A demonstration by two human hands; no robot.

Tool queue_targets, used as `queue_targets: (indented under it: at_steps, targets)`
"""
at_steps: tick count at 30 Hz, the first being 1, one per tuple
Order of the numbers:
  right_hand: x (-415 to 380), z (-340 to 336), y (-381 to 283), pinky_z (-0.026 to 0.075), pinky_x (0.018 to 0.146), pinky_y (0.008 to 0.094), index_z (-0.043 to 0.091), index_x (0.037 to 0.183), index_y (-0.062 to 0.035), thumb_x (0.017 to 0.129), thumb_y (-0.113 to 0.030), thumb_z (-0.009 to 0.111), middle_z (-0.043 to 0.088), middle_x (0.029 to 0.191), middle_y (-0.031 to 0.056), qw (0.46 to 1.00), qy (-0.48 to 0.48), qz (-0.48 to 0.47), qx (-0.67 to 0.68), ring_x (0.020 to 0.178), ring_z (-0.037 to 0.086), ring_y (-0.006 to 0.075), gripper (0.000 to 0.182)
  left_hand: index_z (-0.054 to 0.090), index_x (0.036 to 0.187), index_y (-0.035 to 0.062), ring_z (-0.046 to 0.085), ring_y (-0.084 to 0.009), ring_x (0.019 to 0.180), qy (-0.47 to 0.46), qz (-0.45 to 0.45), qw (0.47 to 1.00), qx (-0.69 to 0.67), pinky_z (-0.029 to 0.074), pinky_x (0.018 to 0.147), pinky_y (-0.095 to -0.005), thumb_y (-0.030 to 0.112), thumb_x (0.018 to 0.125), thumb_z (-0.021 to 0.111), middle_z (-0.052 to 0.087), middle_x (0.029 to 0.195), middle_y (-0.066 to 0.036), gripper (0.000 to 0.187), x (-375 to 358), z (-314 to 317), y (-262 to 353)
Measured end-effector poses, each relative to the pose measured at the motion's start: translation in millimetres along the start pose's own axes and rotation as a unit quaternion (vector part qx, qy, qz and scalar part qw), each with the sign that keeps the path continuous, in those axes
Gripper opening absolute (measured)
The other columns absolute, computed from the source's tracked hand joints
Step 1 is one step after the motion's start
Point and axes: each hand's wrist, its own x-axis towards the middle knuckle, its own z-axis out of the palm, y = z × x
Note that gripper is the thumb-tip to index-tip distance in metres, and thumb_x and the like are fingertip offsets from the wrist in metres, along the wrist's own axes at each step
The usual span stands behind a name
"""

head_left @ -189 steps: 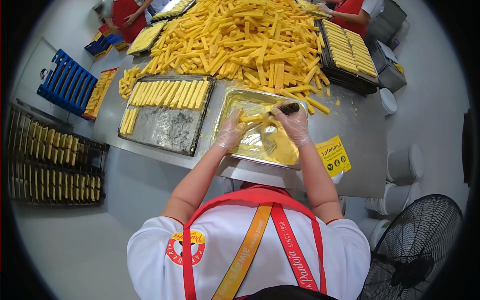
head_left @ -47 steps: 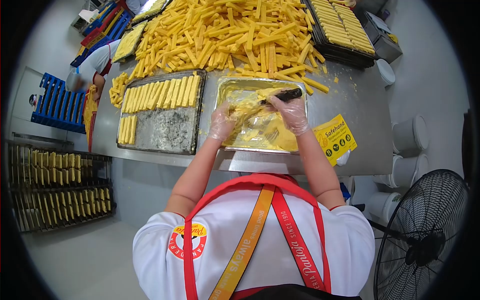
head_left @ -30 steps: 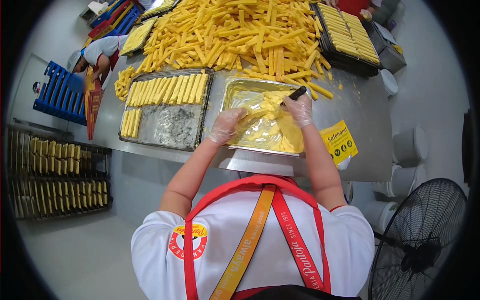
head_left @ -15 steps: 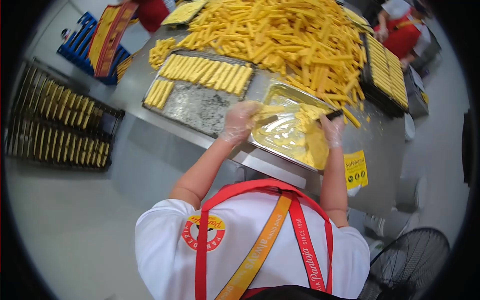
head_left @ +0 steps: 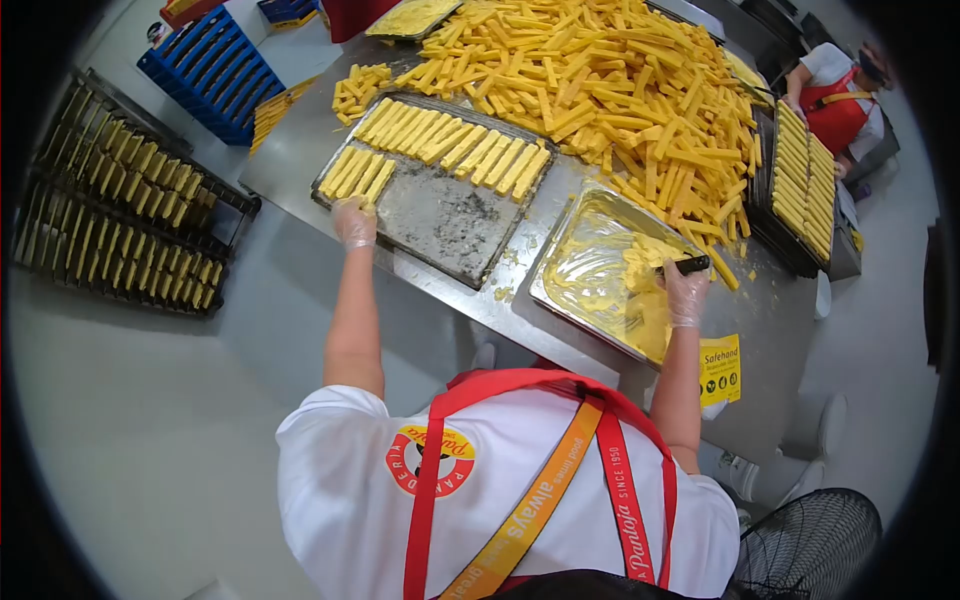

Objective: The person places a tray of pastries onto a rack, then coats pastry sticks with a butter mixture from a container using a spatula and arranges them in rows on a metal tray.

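My gloved left hand [head_left: 355,222] is at the near left corner of a dark baking tray [head_left: 440,215], fingers closed around the near end of a coated yellow bread stick [head_left: 379,182]. That stick lies beside several others in a short row, with a longer row of coated sticks [head_left: 450,143] behind it. My gloved right hand [head_left: 686,294] grips a spreader by its black handle [head_left: 687,265] over a shiny metal pan [head_left: 560,245]. The spreader's blade is hidden. Creamy yellow spread [head_left: 645,262] is heaped on the pan's right side and smeared thinly across its left.
A large pile of plain yellow sticks [head_left: 610,80] covers the table's back. Stacked filled trays [head_left: 800,190] stand at right, beyond them a co-worker in a red apron [head_left: 838,110]. A rack of trays [head_left: 130,190] stands left; a fan [head_left: 810,550] is near my right side.
My left hand has moved left from the metal pan to the baking tray, bringing a coated stick to the short row. My right hand stays at the pan with the spreader. The view has shifted.
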Motion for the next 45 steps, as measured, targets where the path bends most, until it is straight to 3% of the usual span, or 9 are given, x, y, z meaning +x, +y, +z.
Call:
queue_targets:
  at_steps: [7, 10, 12, 15, 20, 23, 27, 32, 45]
  targets:
    - [-45.2, 11.0, -44.4, 0.048, 0.06, 0.0374, 0.061, 0.08, -0.0014, 0.078, -0.021, 0.071, 0.06, 0.064, 0.0151, 0.945, -0.255, -0.146, -0.143, 0.062, 0.061, 0.0287, 0.022, 0.057, 0.111, 0.0089, 0.053, -0.0418, 0.102, 0.003, 0.064, 0.998, 0.007, 0.043, 0.09, -0.0481, 0.018, 0.072, 0.072, 0.056, 0.108, -0.023, 0.043, 6.5, -19.6, 122.4]
    - [2.6, 1.3, -8.7, 0.048, 0.06, 0.038, 0.064, 0.082, -0.0009, 0.077, -0.022, 0.071, 0.06, 0.064, 0.015, 0.983, -0.146, -0.04, -0.099, 0.062, 0.062, 0.0289, 0.023, 0.058, 0.114, 0.0095, 0.055, -0.0392, 0.103, 0.0, 0.219, 0.966, -0.139, 0.044, 0.091, -0.0456, 0.017, 0.073, 0.073, 0.058, 0.108, -0.021, 0.044, 7.5, 1.9, 205.4]
    - [26.7, -12.1, -9.2, 0.05, 0.061, 0.0389, 0.066, 0.082, -0.0011, 0.077, -0.02, 0.07, 0.062, 0.067, 0.0169, 0.974, -0.048, 0.004, -0.222, 0.064, 0.064, 0.0293, 0.019, 0.059, 0.117, 0.0118, 0.058, -0.036, 0.103, -0.146, 0.239, 0.926, -0.252, 0.046, 0.092, -0.0449, 0.02, 0.076, 0.071, 0.062, 0.109, -0.018, 0.043, 5.2, 4.3, 274.3]
    - [4.8, 11.8, -9.6, 0.05, 0.061, 0.0408, 0.064, 0.077, -0.0006, 0.076, -0.018, 0.069, 0.063, 0.068, 0.0201, 0.942, 0.026, -0.244, -0.228, 0.065, 0.063, 0.0333, 0.018, 0.059, 0.121, 0.0125, 0.061, -0.0344, 0.103, -0.242, 0.316, 0.877, -0.268, 0.048, 0.09, -0.0445, 0.028, 0.08, 0.069, 0.065, 0.111, -0.017, 0.045, -15.7, 37.7, 358.3]
    - [-24.7, 10.2, -38.3, 0.05, 0.063, 0.0458, 0.063, 0.083, -0.0016, 0.078, -0.014, 0.065, 0.061, 0.072, 0.0234, 0.953, -0.223, -0.134, -0.155, 0.068, 0.061, 0.0414, 0.013, 0.053, 0.131, 0.0127, 0.059, -0.0348, 0.111, -0.43, 0.334, 0.819, -0.182, 0.047, 0.094, -0.0435, 0.037, 0.086, 0.063, 0.062, 0.121, -0.02, 0.052, -49.1, 57.8, 446.4]
    - [-7.7, -2.7, -36.6, 0.05, 0.064, 0.0473, 0.062, 0.086, -0.0019, 0.078, -0.013, 0.064, 0.061, 0.074, 0.0236, 0.973, -0.112, -0.078, -0.188, 0.068, 0.061, 0.042, 0.014, 0.05, 0.135, 0.013, 0.056, -0.0348, 0.117, -0.477, 0.358, 0.787, -0.16, 0.044, 0.098, -0.0438, 0.043, 0.089, 0.058, 0.059, 0.127, -0.019, 0.056, -62.0, 93.0, 466.4]
    - [-20.6, 9.8, -32.1, 0.046, 0.055, 0.0418, 0.058, 0.077, 0.0007, 0.079, -0.022, 0.068, 0.059, 0.063, 0.0187, 0.919, -0.133, -0.319, -0.19, 0.058, 0.054, 0.0379, 0.025, 0.051, 0.134, 0.0118, 0.054, -0.0348, 0.12, -0.454, 0.401, 0.789, -0.103, 0.04, 0.102, -0.0445, 0.049, 0.091, 0.053, 0.057, 0.131, -0.019, 0.057, -71.1, 109.4, 480.1]
    - [-4.3, -6.8, -25.8, 0.048, 0.061, 0.0457, 0.06, 0.073, 0.004, 0.076, -0.027, 0.071, 0.06, 0.068, 0.0247, 0.975, -0.163, -0.035, -0.144, 0.067, 0.06, 0.0413, 0.033, 0.058, 0.128, 0.0123, 0.057, -0.0362, 0.115, -0.492, 0.311, 0.808, -0.095, 0.043, 0.099, -0.0434, 0.056, 0.088, 0.053, 0.062, 0.124, -0.018, 0.059, -71.2, 93.6, 484.2]
    - [-14.7, -6.3, -24.3, 0.047, 0.067, 0.049, 0.06, 0.077, 0.001, 0.078, -0.028, 0.066, 0.061, 0.074, 0.0241, 0.966, -0.146, -0.12, -0.179, 0.074, 0.06, 0.0426, 0.03, 0.056, 0.128, 0.0065, 0.056, -0.0392, 0.116, -0.467, 0.339, 0.8, -0.162, 0.043, 0.099, -0.0427, 0.054, 0.085, 0.062, 0.061, 0.122, -0.023, 0.064, -65.1, 107.3, 472.0]
